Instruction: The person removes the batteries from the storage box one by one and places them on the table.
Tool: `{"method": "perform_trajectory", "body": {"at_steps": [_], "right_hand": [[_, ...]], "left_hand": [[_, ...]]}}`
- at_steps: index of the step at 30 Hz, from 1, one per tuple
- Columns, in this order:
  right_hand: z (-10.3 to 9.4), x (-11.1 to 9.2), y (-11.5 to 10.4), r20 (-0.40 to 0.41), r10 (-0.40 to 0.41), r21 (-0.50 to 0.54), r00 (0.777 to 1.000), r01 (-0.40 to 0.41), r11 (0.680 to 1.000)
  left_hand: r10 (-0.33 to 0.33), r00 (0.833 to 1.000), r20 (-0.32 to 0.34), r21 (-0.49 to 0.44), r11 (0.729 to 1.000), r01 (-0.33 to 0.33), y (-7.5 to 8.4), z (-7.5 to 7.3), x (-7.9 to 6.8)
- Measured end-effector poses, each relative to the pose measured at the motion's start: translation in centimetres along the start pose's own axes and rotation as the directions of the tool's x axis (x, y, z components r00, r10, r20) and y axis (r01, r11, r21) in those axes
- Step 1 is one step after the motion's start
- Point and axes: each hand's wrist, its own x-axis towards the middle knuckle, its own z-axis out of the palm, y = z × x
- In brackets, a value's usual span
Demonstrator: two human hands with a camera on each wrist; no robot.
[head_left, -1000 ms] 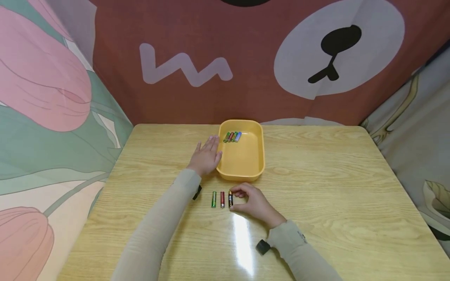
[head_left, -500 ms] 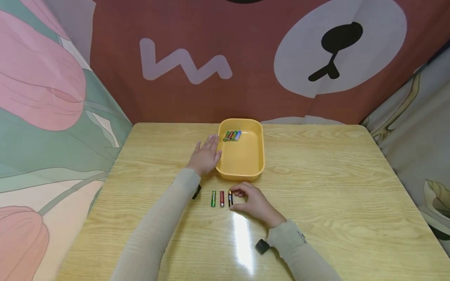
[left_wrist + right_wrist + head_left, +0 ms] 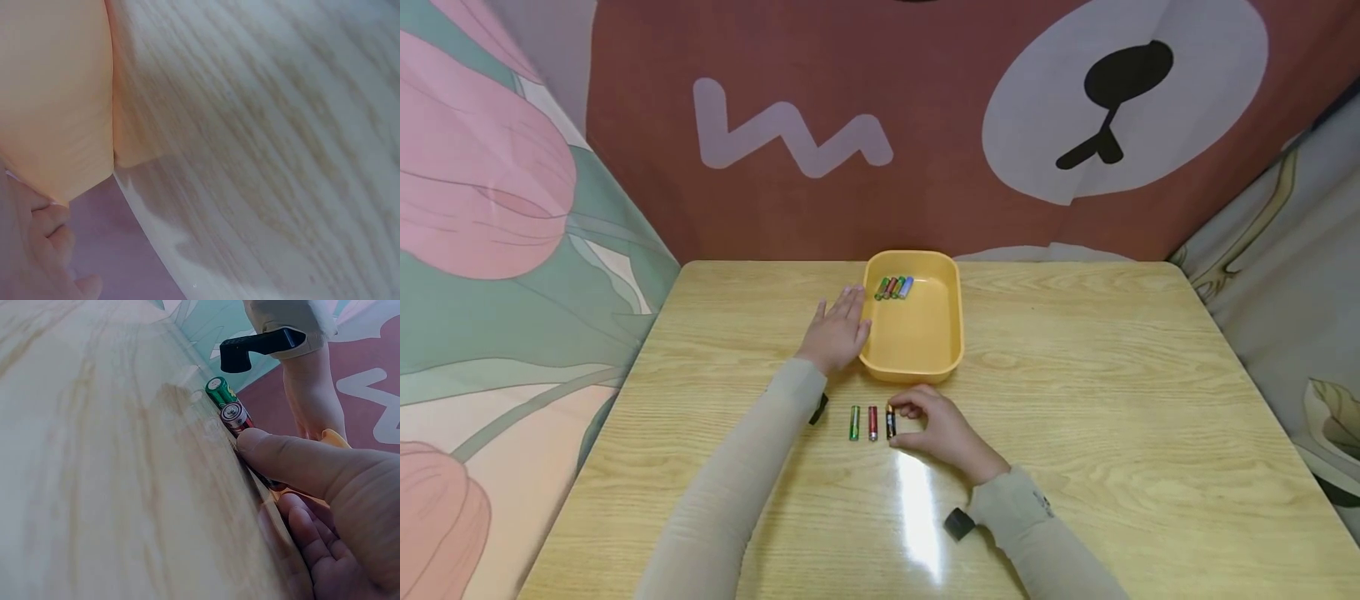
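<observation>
On the table, a green battery (image 3: 854,423), a red battery (image 3: 872,423) and a black battery (image 3: 891,422) lie side by side in a row. My right hand (image 3: 942,429) pinches the black one by its ends, thumb at the near end and fingertips at the far end. In the right wrist view the thumb covers much of it, with the green and red ends beyond. My left hand (image 3: 835,329), fingers straight, rests against the left wall of a yellow tray (image 3: 912,372). Several batteries (image 3: 893,288) lie side by side in the tray's far left part.
The wood-grain table (image 3: 1075,400) reaches back to a brown printed cloth (image 3: 925,192). A patterned cloth hangs on each side. Light glares off the table near the right forearm. A black device (image 3: 959,524) sits at the right wrist.
Both hands, the batteries and the tray keep their places. Only the head view has shifted very slightly.
</observation>
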Motion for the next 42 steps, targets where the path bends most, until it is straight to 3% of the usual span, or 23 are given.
{"method": "perform_trajectory", "body": {"at_steps": [25, 35, 42], "right_hand": [[0.0, -0.3, -0.1, -0.029, -0.019, 0.07, 0.999, 0.021, 0.997], [0.3, -0.4, -0.4, -0.126, 0.048, 0.203, 0.991, -0.022, 0.979], [0.0, -0.6, -1.3, -0.224, 0.005, 0.249, 0.975, 0.053, 0.967]], "left_hand": [[0.012, 1.0, -0.011, -0.006, 1.0, -0.012, -0.1, 0.0, 0.0], [0.007, 1.0, -0.002, -0.011, 1.0, -0.007, 0.0, -0.2, 0.0], [-0.006, 1.0, 0.001, 0.005, 1.0, 0.006, 0.0, 0.1, 0.1]]}}
